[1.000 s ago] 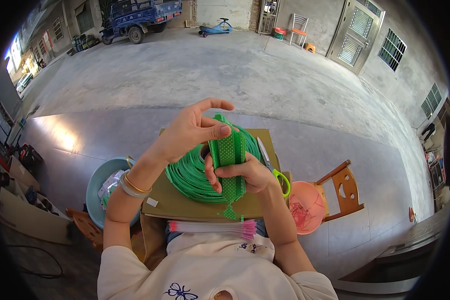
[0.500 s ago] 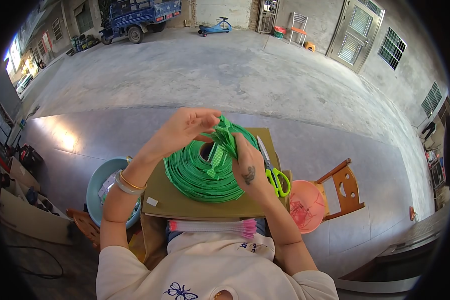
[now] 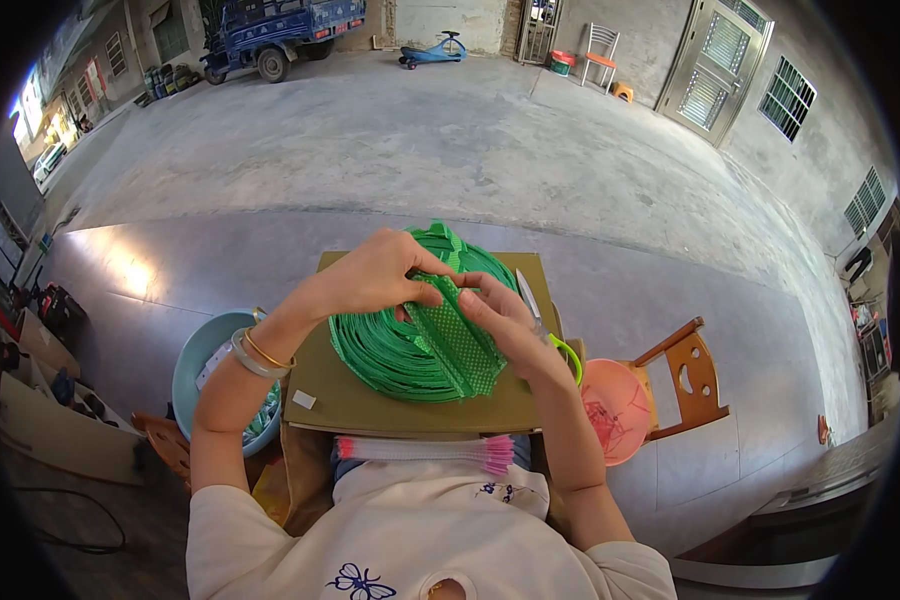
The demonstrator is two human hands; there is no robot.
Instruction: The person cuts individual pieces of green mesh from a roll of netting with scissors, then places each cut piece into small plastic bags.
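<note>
A wide coil of green ribbon [image 3: 375,352] lies on a brown board [image 3: 355,418] in front of me. Above it, a green ribbon with pale dots [image 3: 452,330] stretches between my hands and hangs down toward the near side. My left hand [image 3: 392,268] pinches its upper left edge between thumb and fingers. At the upper right edge, the thumb and fingers of my right hand [image 3: 500,318] are closed on the same ribbon. Scissors with lime-green handles [image 3: 573,360] lie right of the coil, partly hidden behind my right hand.
A bundle of clear strips with pink ends [image 3: 425,451] rests at my lap. To the left stands a blue basin [image 3: 187,385] with small packets; to the right, a pink basin [image 3: 622,375] holding pink strips. Beside that is a wooden chair [image 3: 705,385].
The gathered ribbon bunch in my right hand is now spread into a wide dotted piece hanging downward. My left hand has moved down and closed on it; my right hand has shifted right.
</note>
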